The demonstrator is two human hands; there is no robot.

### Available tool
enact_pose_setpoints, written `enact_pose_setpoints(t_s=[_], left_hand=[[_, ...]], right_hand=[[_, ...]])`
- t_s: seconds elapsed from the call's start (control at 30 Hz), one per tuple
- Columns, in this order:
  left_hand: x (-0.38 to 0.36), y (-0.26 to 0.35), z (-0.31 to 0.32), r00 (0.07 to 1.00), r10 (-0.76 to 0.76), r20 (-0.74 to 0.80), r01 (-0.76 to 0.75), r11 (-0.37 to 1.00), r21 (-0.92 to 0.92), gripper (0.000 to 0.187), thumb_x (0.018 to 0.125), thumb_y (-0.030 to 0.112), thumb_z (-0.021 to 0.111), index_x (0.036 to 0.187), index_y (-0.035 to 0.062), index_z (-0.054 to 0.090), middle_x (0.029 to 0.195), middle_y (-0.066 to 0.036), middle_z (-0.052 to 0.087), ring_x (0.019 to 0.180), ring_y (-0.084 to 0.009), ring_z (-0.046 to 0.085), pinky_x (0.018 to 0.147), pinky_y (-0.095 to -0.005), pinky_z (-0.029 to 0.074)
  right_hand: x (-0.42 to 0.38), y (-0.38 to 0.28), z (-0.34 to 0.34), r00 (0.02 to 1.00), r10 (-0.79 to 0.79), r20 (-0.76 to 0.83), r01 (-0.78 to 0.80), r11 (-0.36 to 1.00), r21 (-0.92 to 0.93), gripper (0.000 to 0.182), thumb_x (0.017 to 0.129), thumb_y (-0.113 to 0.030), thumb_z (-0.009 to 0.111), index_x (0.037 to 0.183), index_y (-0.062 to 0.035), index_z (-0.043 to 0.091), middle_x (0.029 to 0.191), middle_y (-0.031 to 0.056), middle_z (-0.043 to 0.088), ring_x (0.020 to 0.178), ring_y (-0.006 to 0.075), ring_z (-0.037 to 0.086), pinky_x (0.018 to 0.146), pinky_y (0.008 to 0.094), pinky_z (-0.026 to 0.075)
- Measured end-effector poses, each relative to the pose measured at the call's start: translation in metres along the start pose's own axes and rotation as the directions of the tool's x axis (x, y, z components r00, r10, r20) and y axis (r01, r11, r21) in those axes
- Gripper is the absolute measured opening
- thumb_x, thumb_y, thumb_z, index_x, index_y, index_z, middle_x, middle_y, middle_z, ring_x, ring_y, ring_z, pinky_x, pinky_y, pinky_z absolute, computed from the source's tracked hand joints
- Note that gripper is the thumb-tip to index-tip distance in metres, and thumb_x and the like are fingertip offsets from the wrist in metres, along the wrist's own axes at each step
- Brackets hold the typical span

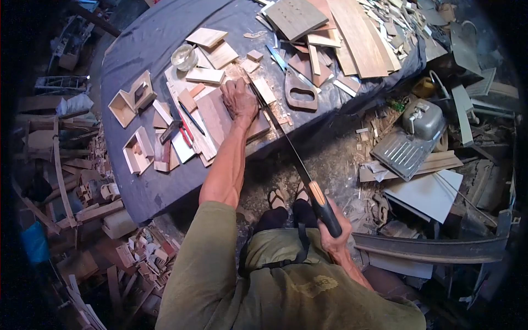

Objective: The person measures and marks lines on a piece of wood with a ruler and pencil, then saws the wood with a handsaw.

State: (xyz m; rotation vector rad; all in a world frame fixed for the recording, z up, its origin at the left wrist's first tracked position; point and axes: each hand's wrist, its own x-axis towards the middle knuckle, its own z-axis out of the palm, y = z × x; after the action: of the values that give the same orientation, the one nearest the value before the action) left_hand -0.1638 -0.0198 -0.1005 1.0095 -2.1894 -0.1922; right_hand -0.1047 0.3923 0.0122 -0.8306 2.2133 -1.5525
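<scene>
My right hand [336, 230] is wrapped round the black and orange handle of a hand saw [294, 153]. The long, narrow blade slants up to the table, and its far end lies beside my left hand [240, 100]. That left hand presses down with bent fingers on a brown wooden board [212, 116] near the table's front edge; what lies under the fingertips is hidden. Right of the blade sits a small pale wood block [264, 91]. A second saw with a wooden handle [300, 98] lies farther right. Sawdust and chips surround the blade's tip.
Left of the board lie a hammer [171, 132], red-handled pliers [186, 135], a dark pen-like tool [192, 119] and small wooden boxes [137, 151]. A glass jar [184, 57] stands behind. Planks [357, 38] pile up at the right. A metal sink [410, 140] and scrap clutter the floor.
</scene>
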Motion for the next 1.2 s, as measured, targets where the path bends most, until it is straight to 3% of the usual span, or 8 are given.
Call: enact_pose_setpoints(t_s=[0.03,0.27,0.43,0.57,0.8,0.97,1.1,1.2], left_hand=[[0.000,-0.001,0.002,1.000,0.009,0.002,-0.009,1.000,0.003,0.014,0.080,0.008,0.062,0.093,0.0057,0.065,0.098,-0.017,0.056,0.100,-0.0377,0.052,0.084,-0.0496,0.045],[0.004,0.008,-0.004,1.000,-0.024,-0.010,0.024,1.000,-0.016,0.011,0.079,0.006,0.061,0.090,0.0045,0.063,0.096,-0.018,0.055,0.099,-0.0383,0.052,0.084,-0.0493,0.045],[0.005,0.004,-0.006,1.000,0.006,-0.010,-0.006,1.000,-0.025,0.011,0.078,0.005,0.060,0.089,0.0035,0.063,0.095,-0.019,0.055,0.100,-0.0386,0.052,0.084,-0.0482,0.045],[0.003,0.006,-0.002,1.000,-0.009,-0.016,0.009,0.999,-0.031,0.012,0.078,0.004,0.058,0.088,0.0025,0.064,0.096,-0.020,0.055,0.100,-0.0394,0.051,0.085,-0.0479,0.044],[0.002,0.005,0.002,0.997,-0.042,-0.061,0.039,0.998,-0.051,0.013,0.078,0.002,0.056,0.089,-0.0001,0.063,0.095,-0.021,0.056,0.100,-0.0394,0.051,0.087,-0.0479,0.044],[0.003,0.002,-0.004,0.999,0.021,-0.037,-0.024,0.997,-0.073,0.013,0.077,0.001,0.057,0.088,-0.0001,0.063,0.095,-0.021,0.056,0.099,-0.0391,0.051,0.086,-0.0482,0.044],[0.002,0.002,0.001,0.998,0.020,-0.056,-0.024,0.997,-0.075,0.012,0.082,0.003,0.058,0.092,0.0044,0.065,0.092,-0.019,0.056,0.096,-0.0387,0.051,0.084,-0.0488,0.042],[0.003,0.004,0.001,0.998,-0.009,-0.054,0.005,0.998,-0.070,0.012,0.077,0.001,0.057,0.087,0.0003,0.063,0.093,-0.020,0.055,0.097,-0.0387,0.051,0.085,-0.0476,0.044]], right_hand=[[0.006,-0.006,0.001,0.992,0.115,0.056,-0.116,0.993,0.012,0.060,0.079,0.005,0.061,0.138,-0.0010,0.058,0.107,0.0238,0.072,0.083,0.0143,0.067,0.073,0.0271,0.051],[-0.001,0.005,-0.001,1.000,-0.028,0.007,0.028,0.999,0.023,0.060,0.078,0.003,0.062,0.138,0.0009,0.057,0.100,0.0185,0.073,0.076,0.0121,0.064,0.070,0.0272,0.051],[0.031,-0.009,0.017,0.976,0.210,0.055,-0.213,0.976,0.043,0.058,0.079,0.002,0.062,0.137,-0.0055,0.060,0.102,0.0178,0.074,0.089,0.0125,0.068,0.076,0.0262,0.052],[-0.004,0.003,0.001,1.000,0.017,-0.017,-0.017,1.000,0.005,0.058,0.079,0.004,0.063,0.136,-0.0050,0.060,0.101,0.0179,0.074,0.090,0.0133,0.069,0.076,0.0265,0.053],[0.039,-0.005,0.023,0.998,0.052,0.029,-0.054,0.996,0.064,0.056,0.080,0.002,0.061,0.136,-0.0053,0.060,0.080,0.0094,0.063,0.069,0.0109,0.057,0.065,0.0265,0.048],[-0.009,-0.003,-0.008,0.999,-0.042,-0.006,0.041,0.999,-0.009,0.057,0.080,0.000,0.063,0.137,-0.0027,0.060,0.087,0.0091,0.070,0.074,0.0096,0.062,0.070,0.0264,0.051],[0.027,-0.003,0.020,0.995,0.100,0.029,-0.099,0.995,-0.010,0.060,0.078,0.001,0.065,0.138,-0.0035,0.059,0.082,0.0098,0.067,0.069,0.0093,0.057,0.066,0.0249,0.048],[0.032,0.010,0.024,1.000,0.006,0.014,-0.006,1.000,0.025,0.060,0.078,0.001,0.066,0.138,-0.0035,0.059,0.079,0.0096,0.065,0.066,0.0097,0.055,0.064,0.0248,0.047]])
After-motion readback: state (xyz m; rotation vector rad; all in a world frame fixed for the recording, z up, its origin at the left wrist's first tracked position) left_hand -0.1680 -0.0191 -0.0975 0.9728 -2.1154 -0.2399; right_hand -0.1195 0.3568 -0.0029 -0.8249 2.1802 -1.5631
